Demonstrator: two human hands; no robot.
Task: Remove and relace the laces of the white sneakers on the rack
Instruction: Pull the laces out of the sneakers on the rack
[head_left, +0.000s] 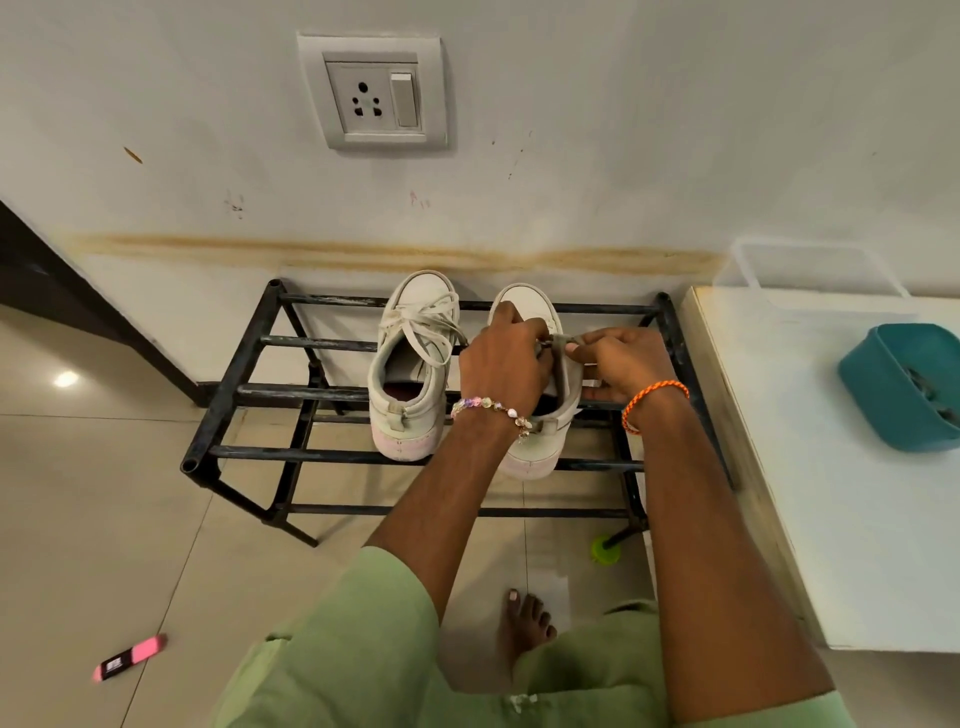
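Two white sneakers stand side by side, toes to the wall, on the top bars of a black metal rack (244, 395). The left sneaker (410, 374) is laced, its lace ends lying loose across the tongue. Both my hands are over the right sneaker (535, 457). My left hand (501, 364), with a bead bracelet, curls over the lacing area. My right hand (618, 364), with an orange thread band, pinches a grey-white lace (563, 340) stretched between the two hands. The right sneaker's eyelets are hidden under my hands.
A white counter (810, 467) stands right of the rack with a teal tub (904, 384) on it. A wall socket (374, 93) is above. A pink and black item (130, 657) lies on the tiled floor at left. My bare foot (524, 623) is below the rack.
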